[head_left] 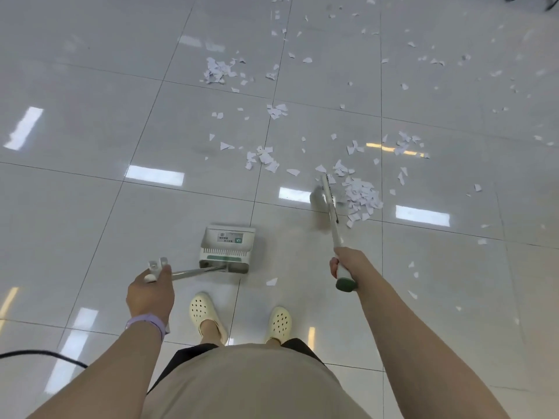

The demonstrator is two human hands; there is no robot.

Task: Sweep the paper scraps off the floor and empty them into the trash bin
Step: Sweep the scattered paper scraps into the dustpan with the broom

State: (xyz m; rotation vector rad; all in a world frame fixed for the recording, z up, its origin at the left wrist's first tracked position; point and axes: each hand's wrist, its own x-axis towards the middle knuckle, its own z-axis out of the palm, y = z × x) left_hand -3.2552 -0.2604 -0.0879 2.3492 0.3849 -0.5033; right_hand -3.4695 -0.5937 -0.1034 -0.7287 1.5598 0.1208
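White paper scraps (361,196) lie scattered over the glossy tiled floor, with a dense heap just right of the broom head and another pile (217,71) further away. My right hand (348,263) grips the white broom handle near its green end cap; the broom head (325,196) rests on the floor against the near heap. My left hand (152,290) holds the top of the dustpan's long handle. The white dustpan (227,247) stands on the floor in front of my feet, its mouth facing away from me.
A single scrap (271,281) lies just right of the dustpan. A black cable (45,355) runs across the floor at lower left. Dark furniture legs (544,1) show at the top right corner. No trash bin is in view.
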